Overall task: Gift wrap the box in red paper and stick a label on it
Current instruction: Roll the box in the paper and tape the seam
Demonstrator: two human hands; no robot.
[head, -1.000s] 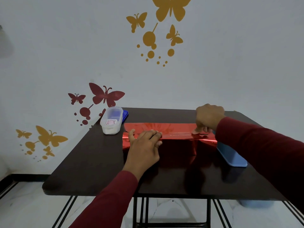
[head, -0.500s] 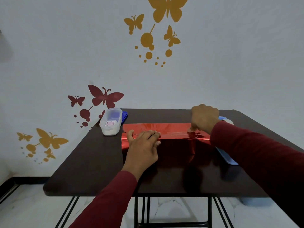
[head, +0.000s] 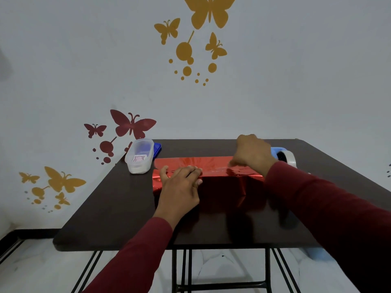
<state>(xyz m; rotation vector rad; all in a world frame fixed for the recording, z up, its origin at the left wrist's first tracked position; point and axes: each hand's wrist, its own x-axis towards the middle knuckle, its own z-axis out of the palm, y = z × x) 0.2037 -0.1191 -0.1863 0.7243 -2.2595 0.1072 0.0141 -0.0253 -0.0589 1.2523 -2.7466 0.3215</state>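
clearly mid-wrap: at frame centre the box (head: 211, 182) sits in red paper on the table (head: 110, 208). left hand (head: 182, 187) lies spread flat, pinning the seam; right hand (head: 251, 155) presses bunched fingertips down, probably smoothing tape from the dispenser (head: 285, 157).

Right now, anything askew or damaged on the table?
Nothing spilled or broken. The red paper is creased on the box's near face and sticks out unfolded at the left end, under the left hand. The right hand presses the top seam.

Clear plastic tub (head: 139, 158) w/ blue lid (head: 157, 148) on table (head: 118, 208).
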